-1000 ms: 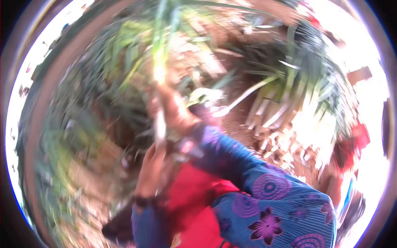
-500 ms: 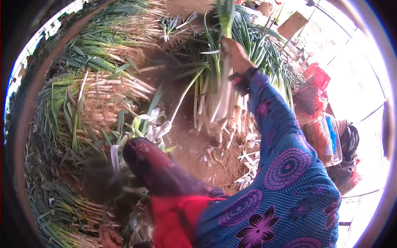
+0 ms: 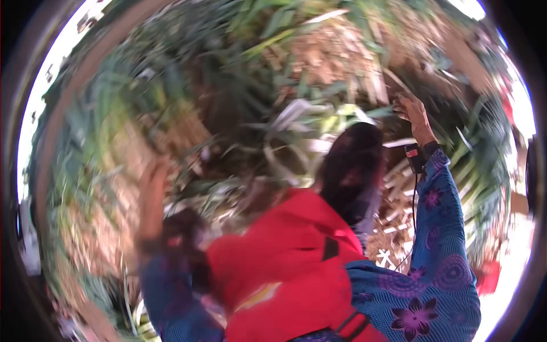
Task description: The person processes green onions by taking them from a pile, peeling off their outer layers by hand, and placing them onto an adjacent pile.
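My right hand (image 3: 415,117) is held out beyond my knee, its fingers apart and slightly bent, with nothing visible in them. Near it are peeled leaf scraps (image 3: 299,114) and the green tops of a heap of leeks (image 3: 478,151). On the other side, my left hand (image 3: 152,191) hangs low over a pile of leeks (image 3: 94,222) with pale stalks. Motion smears its fingers, so whether they hold or touch anything does not show.
More leeks (image 3: 333,51) lie in bundles ahead. My dark-covered knee (image 3: 353,165) and red apron (image 3: 285,245) fill the middle. A device with a cable (image 3: 414,158) sits at my right wrist. Trimmings litter the soil (image 3: 393,228).
The view has swung to the left, bringing my left hand into sight. The leek my right hand held up is gone from it, and that hand is now lower.
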`<move>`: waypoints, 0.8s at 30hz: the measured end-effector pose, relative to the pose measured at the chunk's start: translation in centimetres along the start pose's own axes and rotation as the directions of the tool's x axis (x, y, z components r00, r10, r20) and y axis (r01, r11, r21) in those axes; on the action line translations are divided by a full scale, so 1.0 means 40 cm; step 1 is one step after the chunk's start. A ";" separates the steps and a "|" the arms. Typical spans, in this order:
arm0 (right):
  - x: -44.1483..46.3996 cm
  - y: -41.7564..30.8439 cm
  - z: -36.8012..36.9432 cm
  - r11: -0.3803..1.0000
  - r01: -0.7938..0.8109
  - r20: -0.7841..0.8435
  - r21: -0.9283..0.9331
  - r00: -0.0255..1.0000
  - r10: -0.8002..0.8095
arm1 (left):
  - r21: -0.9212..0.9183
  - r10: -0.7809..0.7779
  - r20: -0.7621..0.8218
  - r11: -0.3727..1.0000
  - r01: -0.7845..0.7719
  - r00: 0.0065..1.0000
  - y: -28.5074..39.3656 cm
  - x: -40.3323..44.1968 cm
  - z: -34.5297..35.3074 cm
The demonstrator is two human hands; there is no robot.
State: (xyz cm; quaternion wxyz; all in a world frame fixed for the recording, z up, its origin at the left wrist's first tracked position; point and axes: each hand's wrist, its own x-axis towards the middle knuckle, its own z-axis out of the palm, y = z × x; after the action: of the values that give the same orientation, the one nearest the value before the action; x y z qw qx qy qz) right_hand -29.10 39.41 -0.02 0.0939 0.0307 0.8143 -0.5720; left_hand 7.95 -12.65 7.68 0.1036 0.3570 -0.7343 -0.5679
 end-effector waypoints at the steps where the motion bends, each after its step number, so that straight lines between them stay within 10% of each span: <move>1: 0.039 -0.050 0.136 0.998 0.059 0.190 -0.020 0.980 -0.054 | -0.057 0.045 -0.056 0.997 -0.048 0.997 -0.036 0.039 -0.041; 6: -0.057 -0.293 0.706 0.960 0.279 0.731 -0.024 0.661 -0.173 | -0.294 0.015 -0.318 0.949 -0.113 0.948 -0.132 0.148 -0.165; 10: -0.122 -0.179 1.168 0.994 -0.080 0.844 0.076 0.536 -0.022 | -0.407 -0.062 -0.427 0.904 -0.131 0.902 -0.160 0.195 -0.194; 15: -0.121 0.022 1.502 0.925 -0.369 0.802 0.091 0.577 0.152 | -0.239 0.068 -0.491 0.948 -0.210 0.868 -0.055 0.155 -0.202; 21: -0.033 0.212 1.775 0.956 0.189 0.565 -0.226 0.825 -0.030 | -0.168 0.042 -0.443 0.977 -0.129 0.895 -0.079 0.134 -0.236; 24: 0.003 0.237 1.843 0.893 0.243 0.638 -0.380 0.767 0.063 | -0.245 -0.041 -0.460 0.966 -0.082 0.887 -0.066 0.140 -0.238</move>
State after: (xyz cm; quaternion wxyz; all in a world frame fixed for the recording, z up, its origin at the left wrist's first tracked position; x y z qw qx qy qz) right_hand -19.03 -26.44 -32.99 0.3393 -0.2264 0.8422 -0.3527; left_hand 10.26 -23.74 7.01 0.3267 0.4574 -0.6124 -0.5559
